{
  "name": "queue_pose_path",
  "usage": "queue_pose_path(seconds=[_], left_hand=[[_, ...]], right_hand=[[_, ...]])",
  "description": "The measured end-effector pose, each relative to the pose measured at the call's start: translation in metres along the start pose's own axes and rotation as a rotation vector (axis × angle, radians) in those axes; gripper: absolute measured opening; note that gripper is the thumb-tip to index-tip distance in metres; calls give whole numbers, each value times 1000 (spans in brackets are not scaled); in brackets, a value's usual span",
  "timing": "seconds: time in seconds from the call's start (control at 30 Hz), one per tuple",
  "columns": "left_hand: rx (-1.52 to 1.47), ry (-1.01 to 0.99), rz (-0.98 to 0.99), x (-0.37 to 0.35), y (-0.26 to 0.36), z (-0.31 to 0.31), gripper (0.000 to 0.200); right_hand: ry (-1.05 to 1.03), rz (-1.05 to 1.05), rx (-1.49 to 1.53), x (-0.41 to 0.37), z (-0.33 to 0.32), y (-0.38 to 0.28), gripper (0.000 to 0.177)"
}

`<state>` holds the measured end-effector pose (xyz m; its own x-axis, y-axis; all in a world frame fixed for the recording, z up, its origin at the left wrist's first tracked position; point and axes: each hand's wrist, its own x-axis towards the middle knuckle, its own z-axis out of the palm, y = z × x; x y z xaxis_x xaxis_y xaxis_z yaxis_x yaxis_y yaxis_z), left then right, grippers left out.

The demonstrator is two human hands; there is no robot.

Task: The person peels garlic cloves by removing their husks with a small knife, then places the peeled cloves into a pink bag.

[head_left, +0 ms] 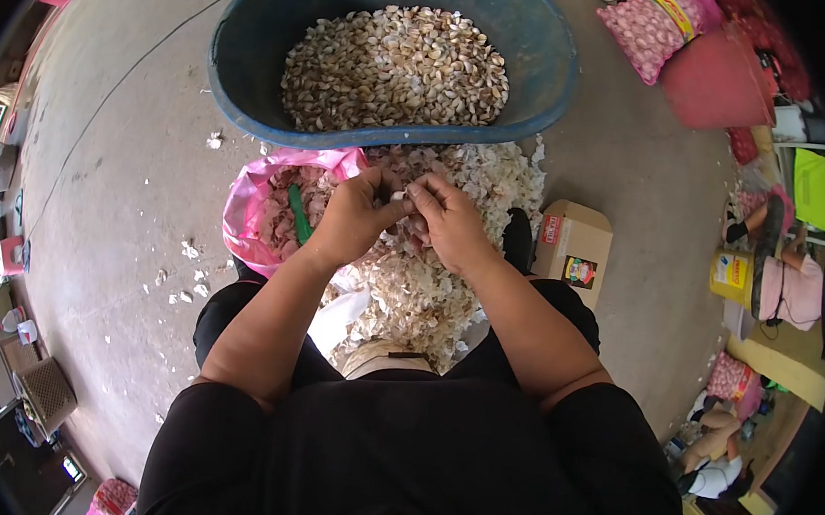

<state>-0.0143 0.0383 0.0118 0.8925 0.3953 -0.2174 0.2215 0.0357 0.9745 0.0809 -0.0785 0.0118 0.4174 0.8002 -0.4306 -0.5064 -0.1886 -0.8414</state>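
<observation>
My left hand [350, 223] and my right hand [455, 230] meet above a heap of papery garlic skins [410, 291], fingertips pinched together. Between them shows a small pale garlic clove [398, 196], partly hidden by the fingers. Just left of my left hand, a green-handled tool [298, 213] lies in a pink plastic bag [244, 209] that holds reddish skins; its working end cannot be made out. Beyond both hands stands a large blue tub [250, 117] with many loose garlic cloves [397, 70] inside.
A cardboard box [579, 236] sits by my right leg. Farther right are a pink mesh sack of garlic [639, 34], a red bucket [717, 78], a yellow bucket [732, 277] and two seated people. Skin scraps dot the concrete floor [130, 199] at left, and a cable crosses it.
</observation>
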Motion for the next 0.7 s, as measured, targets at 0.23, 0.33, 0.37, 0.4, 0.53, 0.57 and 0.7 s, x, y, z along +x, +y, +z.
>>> queue_pose_path(seconds=[0.23,0.33,0.37,0.4,0.53,0.57,0.7], left_hand=[[-149,-80,-128,-5,22,-1,18],[19,-11,-89,-6,10,9,17],[124,-13,-14,-9,10,13,16],[230,-16,62,-13,9,16,16],[486,-3,274,-20,16,23,13],[517,10,295,-21,17,24,14],[487,28,279,-22,18,20,21]], right_hand=[[14,202,321,-5,-2,-10,17],[28,363,440,0,-6,3,21],[18,435,485,3,-8,10,23],[24,467,518,4,-6,15,24],[0,530,588,7,-9,29,32],[-18,531,590,8,-11,31,34],[29,496,572,10,-4,21,34]])
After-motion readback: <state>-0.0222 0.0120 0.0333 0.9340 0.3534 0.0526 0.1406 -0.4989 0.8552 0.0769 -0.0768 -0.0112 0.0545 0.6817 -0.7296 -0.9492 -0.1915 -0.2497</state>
